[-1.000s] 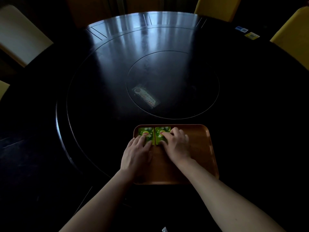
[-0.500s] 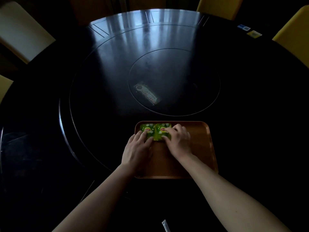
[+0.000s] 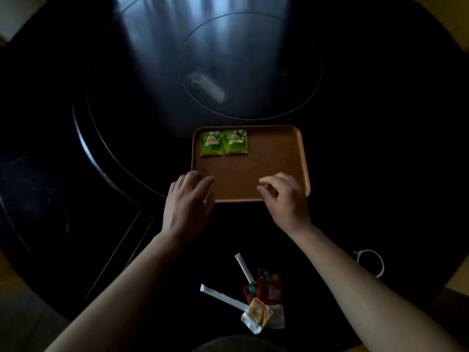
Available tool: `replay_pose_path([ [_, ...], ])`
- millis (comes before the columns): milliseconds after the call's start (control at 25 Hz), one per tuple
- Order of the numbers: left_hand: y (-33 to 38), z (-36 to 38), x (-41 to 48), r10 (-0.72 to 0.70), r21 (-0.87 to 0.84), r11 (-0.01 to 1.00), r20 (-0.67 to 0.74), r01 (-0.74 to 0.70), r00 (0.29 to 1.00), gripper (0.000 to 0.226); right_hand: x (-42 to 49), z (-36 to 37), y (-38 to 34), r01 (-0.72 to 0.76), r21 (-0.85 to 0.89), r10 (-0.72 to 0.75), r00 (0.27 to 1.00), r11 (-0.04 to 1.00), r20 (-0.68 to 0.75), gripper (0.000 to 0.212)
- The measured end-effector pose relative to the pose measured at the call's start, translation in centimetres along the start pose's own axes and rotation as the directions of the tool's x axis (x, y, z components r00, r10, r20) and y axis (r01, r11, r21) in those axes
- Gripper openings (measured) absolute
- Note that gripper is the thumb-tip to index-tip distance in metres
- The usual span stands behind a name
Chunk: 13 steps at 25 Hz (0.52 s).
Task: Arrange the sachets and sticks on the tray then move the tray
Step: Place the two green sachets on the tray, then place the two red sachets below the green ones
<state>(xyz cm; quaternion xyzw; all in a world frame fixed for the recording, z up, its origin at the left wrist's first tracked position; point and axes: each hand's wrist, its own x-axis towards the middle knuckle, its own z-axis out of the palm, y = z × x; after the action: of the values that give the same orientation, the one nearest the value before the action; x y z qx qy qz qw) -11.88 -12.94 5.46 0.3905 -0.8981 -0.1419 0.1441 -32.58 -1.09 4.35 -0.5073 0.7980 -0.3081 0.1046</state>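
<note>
A brown wooden tray (image 3: 279, 153) lies on the dark round table. Two green tea sachets (image 3: 212, 144) (image 3: 235, 142) sit side by side in its far left corner. My left hand (image 3: 189, 201) hovers over the tray's near left corner, fingers loosely apart, holding nothing. My right hand (image 3: 285, 198) is over the near right part of the tray, fingers curled and empty. Near the table's front edge lie two white sticks (image 3: 244, 268) (image 3: 223, 297), red sachets (image 3: 269, 288) and a tan sachet (image 3: 257, 313) in a loose pile.
An inset circular turntable (image 3: 250, 64) with a faint label (image 3: 208, 86) lies beyond the tray. A white ring-shaped cord (image 3: 371, 261) rests at the table's right front. Pale chairs (image 3: 15, 13) stand around the table's edge.
Both hands have let go of the green sachets and drawn back to the tray's near edge. The view has tilted down, showing the pile of sticks and sachets.
</note>
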Motion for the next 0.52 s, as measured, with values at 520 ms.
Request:
replay_pose_path([
  [520,4.3,5.5,-19.5,-0.001,-0.097,0.995,0.328,0.034,0.945,0.044,-15.7,-0.2,2.8,-0.11,-0.115,0.156,0.819,0.987,0.553,0.053],
])
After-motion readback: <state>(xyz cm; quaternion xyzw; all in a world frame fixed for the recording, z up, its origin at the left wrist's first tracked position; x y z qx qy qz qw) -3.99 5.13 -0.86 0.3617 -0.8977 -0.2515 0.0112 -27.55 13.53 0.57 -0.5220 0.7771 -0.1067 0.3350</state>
